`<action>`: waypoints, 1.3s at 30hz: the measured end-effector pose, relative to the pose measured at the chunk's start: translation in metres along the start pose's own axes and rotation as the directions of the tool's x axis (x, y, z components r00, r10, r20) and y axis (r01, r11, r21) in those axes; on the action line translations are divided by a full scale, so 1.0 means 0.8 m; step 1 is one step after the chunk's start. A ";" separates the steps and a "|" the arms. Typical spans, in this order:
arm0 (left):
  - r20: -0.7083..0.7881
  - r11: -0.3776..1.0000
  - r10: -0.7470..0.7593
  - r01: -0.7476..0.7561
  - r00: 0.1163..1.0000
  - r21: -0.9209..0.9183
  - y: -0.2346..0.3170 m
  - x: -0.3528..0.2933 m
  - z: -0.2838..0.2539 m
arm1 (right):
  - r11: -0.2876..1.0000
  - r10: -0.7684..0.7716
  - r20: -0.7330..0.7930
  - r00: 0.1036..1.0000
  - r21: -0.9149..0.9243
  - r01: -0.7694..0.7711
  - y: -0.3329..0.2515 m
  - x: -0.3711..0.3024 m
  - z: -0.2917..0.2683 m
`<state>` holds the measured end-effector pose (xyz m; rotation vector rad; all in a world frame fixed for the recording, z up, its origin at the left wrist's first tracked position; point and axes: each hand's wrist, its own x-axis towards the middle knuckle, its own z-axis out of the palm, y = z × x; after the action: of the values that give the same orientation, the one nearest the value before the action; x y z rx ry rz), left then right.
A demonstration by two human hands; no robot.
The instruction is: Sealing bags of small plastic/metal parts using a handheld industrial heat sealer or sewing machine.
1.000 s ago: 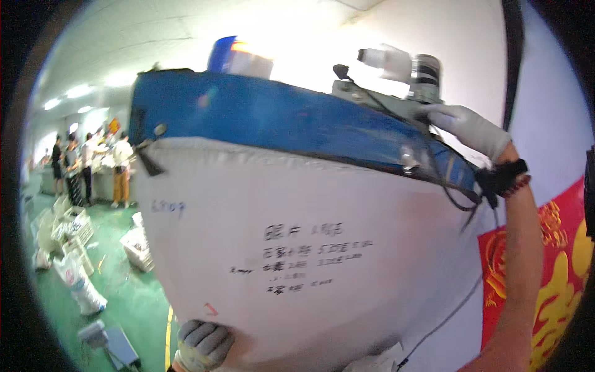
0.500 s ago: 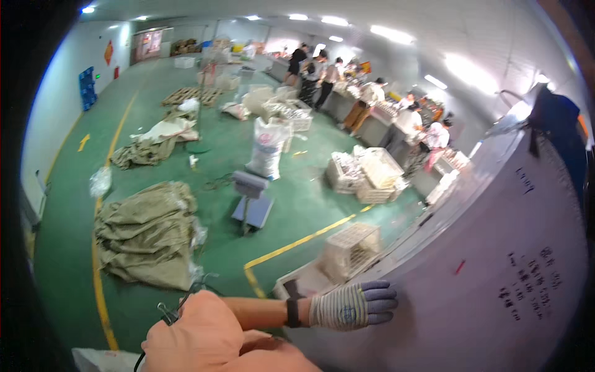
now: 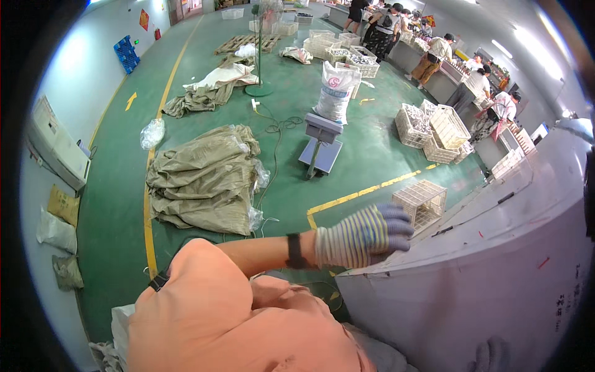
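Note:
My left hand [image 3: 365, 235], in a grey-and-yellow striped glove with bluish fingers, reaches across to the right from the pink sleeve [image 3: 204, 266]. Its fingers are stretched out with nothing seen in them, by the near top corner of a large pale metal panel [image 3: 458, 297] with dark handwriting. I cannot tell whether it touches the edge. Low at the right, the dim gloved fingers of my right hand [image 3: 489, 356] show against the panel, extended; the rest is cut off. Just beyond the left hand stands a cream plastic crate [image 3: 420, 204].
Folded olive woven sacks [image 3: 201, 180] lie on the green floor, left. A platform scale [image 3: 321, 152] stands ahead, with a full white sack [image 3: 338, 93] behind it. Stacked crates [image 3: 447, 127] stand farther right. Several people work along a counter [image 3: 427, 74]. A cable [image 3: 273, 167] crosses the floor.
The view has swung left and down. My left hand has come off the panel's written face to its top edge. Fingers of my right hand have come into view at the bottom.

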<state>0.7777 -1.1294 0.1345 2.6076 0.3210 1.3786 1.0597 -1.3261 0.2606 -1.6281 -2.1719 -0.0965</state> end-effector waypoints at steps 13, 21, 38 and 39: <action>-0.328 0.910 -0.415 0.392 0.849 -0.136 -0.051 -0.065 -0.343 | 0.946 -0.107 0.149 0.983 0.320 0.054 -0.192 0.244 0.281; -0.350 0.960 -0.123 0.201 0.929 0.196 -0.129 -0.069 -0.417 | 0.855 -0.361 0.325 0.874 0.489 0.171 -0.256 0.355 0.381; -0.448 0.889 -0.219 0.366 0.867 0.275 -0.558 0.027 -0.341 | 0.902 -0.042 0.370 0.928 0.414 -0.124 -0.031 0.563 0.539; -0.325 0.856 -0.426 0.492 0.845 0.157 -0.596 0.012 -0.312 | 0.902 -0.028 0.384 0.923 0.408 -0.142 -0.019 0.572 0.546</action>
<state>0.5244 -0.6548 0.1604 2.2595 1.1398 1.5908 0.8166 -0.7864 0.0365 -1.5361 -2.1989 0.7305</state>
